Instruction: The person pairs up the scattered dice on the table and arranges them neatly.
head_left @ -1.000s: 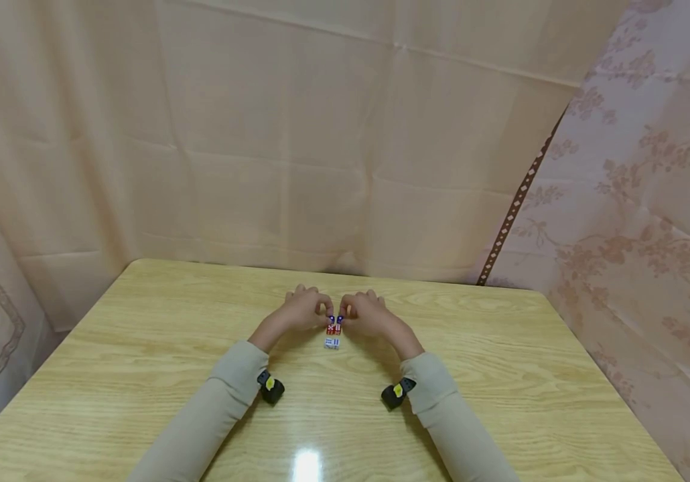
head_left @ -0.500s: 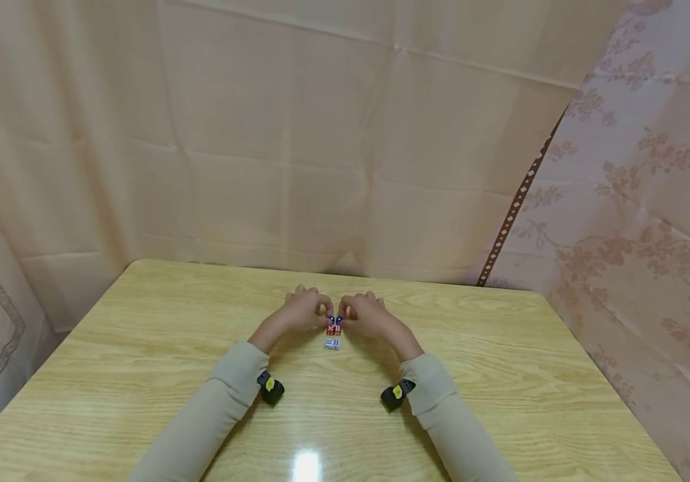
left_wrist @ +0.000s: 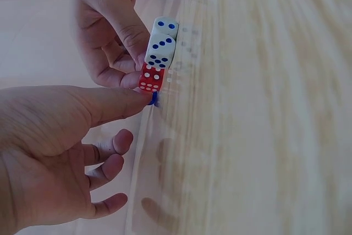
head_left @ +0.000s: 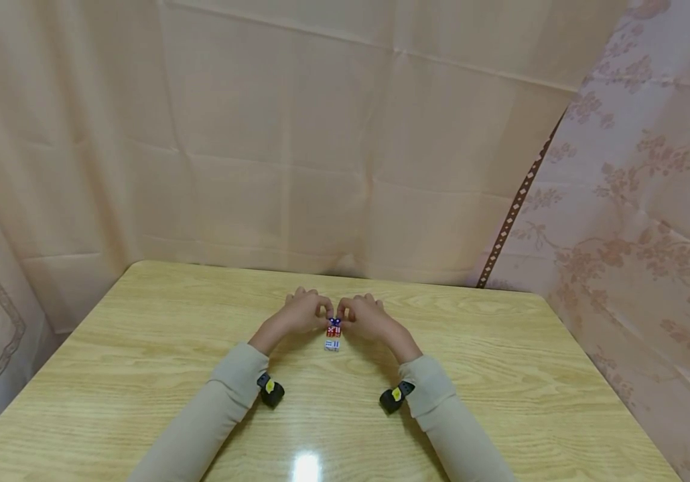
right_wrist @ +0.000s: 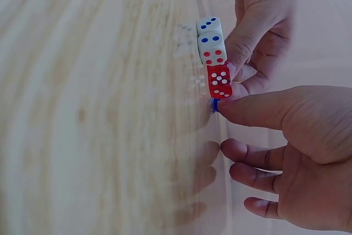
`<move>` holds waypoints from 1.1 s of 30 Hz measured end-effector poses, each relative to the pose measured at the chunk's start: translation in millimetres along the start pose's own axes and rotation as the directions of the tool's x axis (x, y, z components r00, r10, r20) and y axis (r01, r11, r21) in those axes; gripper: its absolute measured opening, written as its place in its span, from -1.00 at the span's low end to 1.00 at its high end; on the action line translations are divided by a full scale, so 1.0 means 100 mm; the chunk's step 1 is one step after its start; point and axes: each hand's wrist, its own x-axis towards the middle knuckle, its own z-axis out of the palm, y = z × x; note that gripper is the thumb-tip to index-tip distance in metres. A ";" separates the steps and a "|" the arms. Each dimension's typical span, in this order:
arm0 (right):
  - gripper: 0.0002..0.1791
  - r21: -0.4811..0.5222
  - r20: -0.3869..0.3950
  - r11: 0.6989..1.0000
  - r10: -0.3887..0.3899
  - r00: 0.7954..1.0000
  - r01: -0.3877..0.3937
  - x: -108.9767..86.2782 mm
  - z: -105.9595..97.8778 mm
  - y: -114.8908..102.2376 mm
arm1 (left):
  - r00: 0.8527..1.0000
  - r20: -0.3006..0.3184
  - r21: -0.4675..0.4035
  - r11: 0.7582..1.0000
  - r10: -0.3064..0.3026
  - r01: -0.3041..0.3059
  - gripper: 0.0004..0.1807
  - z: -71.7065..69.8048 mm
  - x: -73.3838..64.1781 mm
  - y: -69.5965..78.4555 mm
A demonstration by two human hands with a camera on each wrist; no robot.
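In the head view my left hand and right hand meet from either side at a pair of blue dice. Thumb and finger of each hand pinch one die, and the two dice sit side by side. Mostly hidden by the thumbs, a blue die peeks out in the left wrist view and another blue die in the right wrist view. Directly on the near side come two red dice with white pips. Nearer still, a pair of white dice carries blue pips, plus red ones in the right wrist view.
A glossy wood-grain table lies under everything and mirrors the dice and fingers. Beige curtain hangs behind its far edge, floral cloth at the right. A black wrist camera is strapped at each cuff.
The right hand has shifted slightly left with its blue die, and the gap between the two blue dice has closed. The left hand, red dice and white dice stay about where they were.
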 end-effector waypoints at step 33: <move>-0.94 -0.007 -0.007 1.000 0.001 1.000 -0.001 0.03 0.03 0.04 | 1.000 0.004 0.016 1.000 -0.012 0.012 -0.95 0.03 0.01 -0.01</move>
